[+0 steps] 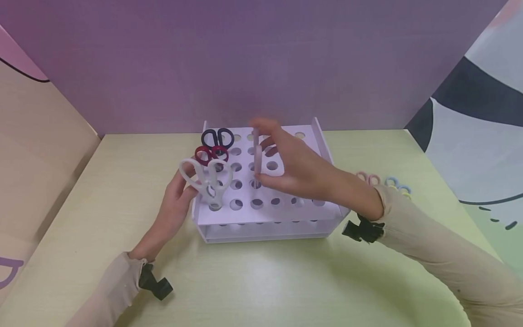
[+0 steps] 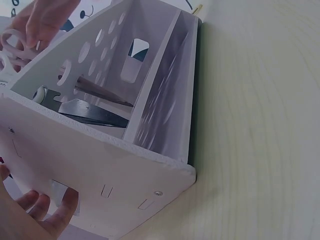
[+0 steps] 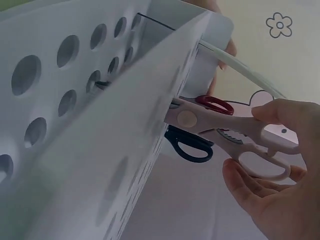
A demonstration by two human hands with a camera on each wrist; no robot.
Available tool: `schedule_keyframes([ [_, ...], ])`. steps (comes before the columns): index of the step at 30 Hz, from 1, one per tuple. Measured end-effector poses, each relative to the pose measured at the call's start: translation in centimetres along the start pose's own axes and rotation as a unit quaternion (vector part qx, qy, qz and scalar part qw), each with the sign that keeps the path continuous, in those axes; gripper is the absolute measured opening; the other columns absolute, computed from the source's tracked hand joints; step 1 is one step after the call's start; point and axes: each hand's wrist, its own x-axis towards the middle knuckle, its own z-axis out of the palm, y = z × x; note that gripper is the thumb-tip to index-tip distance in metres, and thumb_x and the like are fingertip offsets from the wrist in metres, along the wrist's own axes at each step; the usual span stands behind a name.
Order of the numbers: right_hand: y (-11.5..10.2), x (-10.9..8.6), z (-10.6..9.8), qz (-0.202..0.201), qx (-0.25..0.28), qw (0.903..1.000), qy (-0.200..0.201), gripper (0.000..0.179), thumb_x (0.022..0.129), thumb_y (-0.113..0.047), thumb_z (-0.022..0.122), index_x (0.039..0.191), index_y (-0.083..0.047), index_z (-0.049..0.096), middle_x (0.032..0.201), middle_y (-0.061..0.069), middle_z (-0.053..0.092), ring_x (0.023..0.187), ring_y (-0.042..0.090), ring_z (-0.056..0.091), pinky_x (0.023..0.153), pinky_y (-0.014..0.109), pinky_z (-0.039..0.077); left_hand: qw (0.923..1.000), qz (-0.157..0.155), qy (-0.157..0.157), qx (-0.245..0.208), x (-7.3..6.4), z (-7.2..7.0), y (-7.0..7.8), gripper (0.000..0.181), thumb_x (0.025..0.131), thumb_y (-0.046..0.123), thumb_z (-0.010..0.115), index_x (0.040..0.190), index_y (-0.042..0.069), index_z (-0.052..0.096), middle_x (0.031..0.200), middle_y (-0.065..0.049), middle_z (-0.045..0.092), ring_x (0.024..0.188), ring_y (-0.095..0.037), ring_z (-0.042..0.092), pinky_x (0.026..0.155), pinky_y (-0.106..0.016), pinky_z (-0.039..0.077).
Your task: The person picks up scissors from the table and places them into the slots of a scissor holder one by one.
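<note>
A white rack (image 1: 267, 213) with rows of round holes stands on the table. My right hand (image 1: 294, 159) holds pale pink scissors (image 3: 240, 132) by the handles, thumb and fingers around the loops. Their blades point down into a hole of the top board, partly hidden. My left hand (image 1: 175, 200) grips the rack's left side at the cut-out slot (image 2: 60, 192). Along the left column of holes stand black-handled scissors (image 1: 218, 137), red-handled scissors (image 1: 211, 153) and larger white scissors (image 1: 209, 181), handles up. Some blades (image 2: 95, 114) show under the top board.
Small scissors with pink handles (image 1: 368, 177) and others with blue and yellow handles (image 1: 398, 185) lie on the table (image 1: 261, 281) right of the rack, partly behind my right forearm. A purple panel (image 1: 261, 63) rises behind the rack, and printed panels flank both sides.
</note>
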Motion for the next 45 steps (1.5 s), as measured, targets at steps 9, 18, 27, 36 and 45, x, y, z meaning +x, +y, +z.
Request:
schedule_keyframes([
  [9,-0.1,0.2,-0.2,0.033,-0.018,0.9989,-0.029,0.082,0.086,-0.026,0.078,0.149,-0.013,0.028,0.129,0.003,0.054,0.111,0.017,0.060,0.094,0.036,0.053,1.0000,0.004,0.004,-0.001,0.0,0.0,-0.1,0.053,0.099,0.012,0.047,0.151,0.019,0.042,0.153,-0.002,0.043,0.145,-0.019,0.032,0.118,-0.059,0.021],
  [18,0.0,0.1,0.7,0.040,-0.007,0.9991,-0.015,0.081,0.084,-0.032,0.081,0.146,-0.013,0.032,0.114,0.001,0.057,0.109,0.015,0.058,0.095,0.034,0.052,0.9999,-0.004,0.006,0.009,-0.1,-0.1,0.0,0.052,0.099,0.013,0.048,0.151,0.018,0.043,0.151,-0.005,0.045,0.144,-0.022,0.033,0.118,-0.059,0.021],
  [27,0.2,0.2,0.5,0.048,0.002,0.9987,-0.018,0.083,0.082,-0.035,0.082,0.147,-0.017,0.032,0.121,0.000,0.055,0.109,0.013,0.059,0.094,0.032,0.052,0.9999,0.001,0.008,0.010,-0.1,0.0,0.0,0.052,0.099,0.012,0.047,0.151,0.017,0.042,0.152,-0.006,0.044,0.143,-0.024,0.035,0.119,-0.058,0.020],
  [36,-0.1,-0.9,-0.1,0.072,-0.016,0.9968,-0.030,0.088,0.086,-0.038,0.077,0.155,-0.024,0.023,0.144,-0.003,0.046,0.116,0.013,0.056,0.091,0.035,0.055,0.9999,-0.004,0.007,0.014,-0.1,-0.1,-0.1,0.054,0.099,0.012,0.047,0.153,0.018,0.040,0.153,-0.006,0.043,0.145,-0.022,0.032,0.119,-0.058,0.020],
  [45,-0.2,-2.7,-1.4,0.076,-0.044,0.9961,0.001,0.086,0.089,-0.027,0.076,0.157,-0.022,0.023,0.137,0.003,0.050,0.113,0.016,0.057,0.094,0.036,0.053,0.9999,0.006,0.007,0.009,0.0,-0.3,-0.2,0.054,0.098,0.011,0.047,0.152,0.016,0.042,0.152,-0.007,0.044,0.144,-0.022,0.033,0.119,-0.056,0.019],
])
